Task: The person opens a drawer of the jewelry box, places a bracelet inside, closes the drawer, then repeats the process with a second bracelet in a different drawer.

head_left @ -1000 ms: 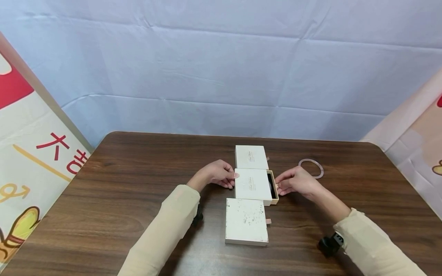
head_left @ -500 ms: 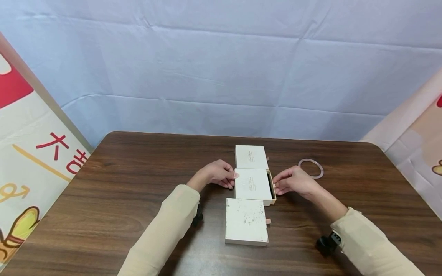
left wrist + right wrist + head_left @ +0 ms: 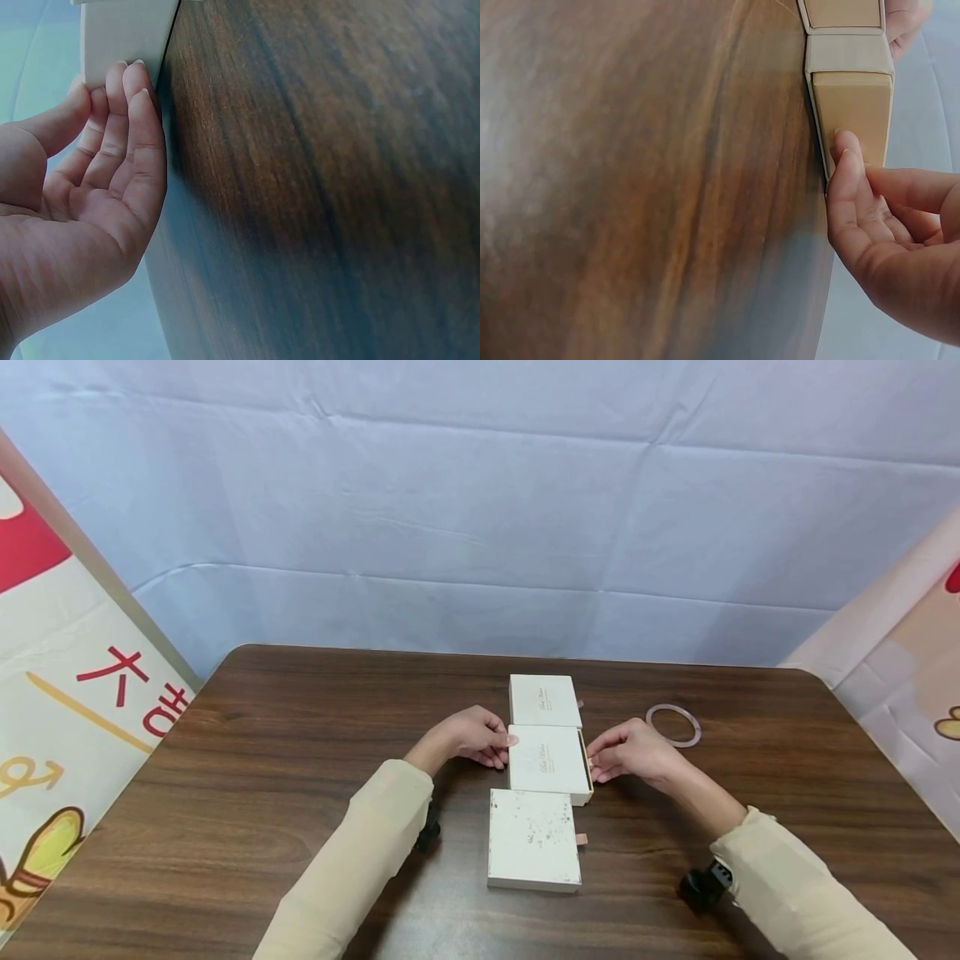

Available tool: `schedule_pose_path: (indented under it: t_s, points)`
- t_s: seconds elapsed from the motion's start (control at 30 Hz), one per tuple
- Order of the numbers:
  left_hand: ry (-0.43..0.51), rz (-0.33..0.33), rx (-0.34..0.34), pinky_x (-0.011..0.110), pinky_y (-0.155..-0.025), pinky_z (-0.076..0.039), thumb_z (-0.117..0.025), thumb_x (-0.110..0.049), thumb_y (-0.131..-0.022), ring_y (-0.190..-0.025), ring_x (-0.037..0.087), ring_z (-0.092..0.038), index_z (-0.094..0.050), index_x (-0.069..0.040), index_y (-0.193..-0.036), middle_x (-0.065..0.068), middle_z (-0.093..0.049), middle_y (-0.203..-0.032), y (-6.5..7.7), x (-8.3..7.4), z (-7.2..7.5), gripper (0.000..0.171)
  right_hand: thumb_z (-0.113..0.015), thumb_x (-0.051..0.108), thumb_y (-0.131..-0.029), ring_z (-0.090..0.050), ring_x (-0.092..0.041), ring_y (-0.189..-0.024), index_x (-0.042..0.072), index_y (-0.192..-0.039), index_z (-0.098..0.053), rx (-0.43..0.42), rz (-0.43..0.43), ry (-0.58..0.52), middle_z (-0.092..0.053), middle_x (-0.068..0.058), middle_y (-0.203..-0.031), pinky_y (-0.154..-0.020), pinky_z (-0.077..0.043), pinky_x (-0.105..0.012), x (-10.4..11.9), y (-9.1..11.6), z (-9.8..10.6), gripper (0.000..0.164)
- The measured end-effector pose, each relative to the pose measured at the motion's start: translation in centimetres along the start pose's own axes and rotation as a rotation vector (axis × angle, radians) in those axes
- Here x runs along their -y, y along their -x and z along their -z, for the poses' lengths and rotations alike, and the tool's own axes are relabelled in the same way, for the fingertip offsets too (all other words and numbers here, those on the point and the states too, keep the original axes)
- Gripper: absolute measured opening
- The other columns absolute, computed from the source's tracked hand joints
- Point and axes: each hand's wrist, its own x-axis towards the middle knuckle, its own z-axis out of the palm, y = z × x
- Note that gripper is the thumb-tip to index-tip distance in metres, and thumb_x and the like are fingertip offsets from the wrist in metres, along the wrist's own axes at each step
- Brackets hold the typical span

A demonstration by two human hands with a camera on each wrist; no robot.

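Note:
A white drawer box [image 3: 547, 760] with gold script on its lid lies between my hands, the middle one of three in a row. At its left end, my left hand [image 3: 474, 739] holds it, thumb at the top edge and fingers against the end wall [image 3: 135, 37]. My right hand [image 3: 633, 752] presses its fingertips on the tan front of the inner drawer [image 3: 853, 112], thumb close to the fingers. Only a narrow strip of that drawer shows past the sleeve in the head view.
A matching white box [image 3: 543, 700] sits behind, and a speckled one [image 3: 532, 839] with a pink pull tab [image 3: 582, 839] in front. A pale bangle [image 3: 697, 727] lies to the right on the brown wooden table [image 3: 337, 735]. Pale blue cloth [image 3: 480, 527] hangs behind.
The inner drawer has slid left into its sleeve, covering the dark interior seen earlier. My right hand has moved left with it. The left hand stays at the box's left end.

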Motion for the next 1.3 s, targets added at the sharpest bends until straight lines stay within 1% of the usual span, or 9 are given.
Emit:
schedule_pose_path:
  t_s: [0.3,0.43,0.57,0.9,1.13,1.3]
  points:
    - [-0.008,-0.001,0.001,0.026,-0.059,-0.051,-0.057,-0.014,-0.091,-0.058,0.015,-0.06,-0.059,-0.001,-0.079,0.009,-0.06,-0.067,-0.04,0.04,0.02,0.018,-0.052,-0.014,-0.082,-0.065,-0.02,-0.065,-0.025,-0.099,-0.053,0.025,0.001,-0.028,-0.063,-0.016,-0.074,-0.063,-0.054,-0.034,0.12,-0.11,-0.16,0.021]
    - [-0.016,-0.006,-0.001,0.027,-0.06,-0.052,-0.056,-0.015,-0.092,-0.059,0.015,-0.06,-0.059,-0.001,-0.08,0.008,-0.06,-0.068,-0.06,0.07,0.04,0.018,-0.05,-0.015,-0.082,-0.064,-0.021,-0.065,-0.026,-0.099,-0.053,0.027,-0.001,-0.024,-0.063,-0.017,-0.076,-0.063,-0.054,-0.035,0.47,-0.14,-0.42,0.021]
    - [-0.015,-0.007,-0.005,0.027,-0.06,-0.051,-0.056,-0.015,-0.092,-0.059,0.015,-0.06,-0.059,-0.001,-0.08,0.009,-0.06,-0.068,-0.01,0.07,0.02,0.018,-0.05,-0.016,-0.081,-0.064,-0.02,-0.065,-0.026,-0.099,-0.052,0.027,-0.004,-0.02,-0.063,-0.017,-0.076,-0.063,-0.054,-0.035,0.75,-0.04,-0.55,0.021]
    - [0.0,-0.001,-0.011,0.026,-0.058,-0.051,-0.057,-0.015,-0.091,-0.057,0.015,-0.06,-0.058,-0.001,-0.078,0.009,-0.06,-0.067,-0.05,0.16,-0.08,0.019,-0.051,-0.014,-0.083,-0.064,-0.019,-0.064,-0.026,-0.1,-0.052,0.034,-0.014,-0.033,-0.064,-0.017,-0.076,-0.063,-0.054,-0.033,0.57,-0.11,-0.54,0.021]
    - [-0.006,0.003,-0.011,0.026,-0.058,-0.051,-0.057,-0.014,-0.091,-0.057,0.015,-0.06,-0.058,0.0,-0.078,0.009,-0.06,-0.066,0.1,0.01,-0.09,0.02,-0.051,-0.012,-0.083,-0.065,-0.021,-0.065,-0.023,-0.099,-0.055,0.039,-0.019,0.02,-0.064,-0.016,-0.076,-0.062,-0.054,-0.034,0.45,-0.22,-0.43,0.019]
    - [-0.013,-0.002,-0.012,0.026,-0.058,-0.05,-0.057,-0.014,-0.091,-0.057,0.014,-0.06,-0.058,0.002,-0.079,0.009,-0.059,-0.066,0.11,-0.02,-0.08,0.019,-0.048,-0.011,-0.085,-0.065,-0.021,-0.068,-0.021,-0.098,-0.056,0.055,-0.021,0.038,-0.064,-0.013,-0.077,-0.063,-0.054,-0.032,0.26,-0.31,-0.25,0.018]
